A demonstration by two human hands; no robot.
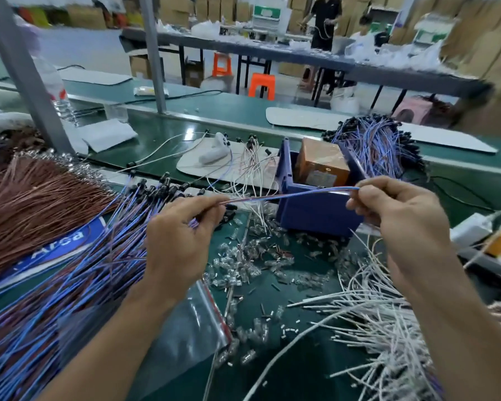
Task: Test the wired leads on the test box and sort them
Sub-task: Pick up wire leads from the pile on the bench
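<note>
Green surface point(287, 351) is totally buried in wire here. The biggest thing is the huge fan of blue and brown leads point(70, 285) across the left side, black ends pointing toward the middle. A thick copper-brown bundle point(35, 204) lies just beyond it at the far left. A messy heap of white wires point(373, 328) takes up the lower right. Another bundle of blue leads point(376, 149) sits further back on the right, just behind a blue bin point(310, 215) with an orange box point(321, 163) inside it.

A clear zip bag point(191, 328) lies flat near the front, between the arms. The left hand point(180, 235) pinches one end of a single lead point(289, 194), and the right hand point(396, 215) pinches the other end between thumb and forefinger. That lead is pulled nearly straight in the air between both hands, right in front of the bin. Tiny clear connectors point(243, 261) are scattered all over the surface under it.
</note>
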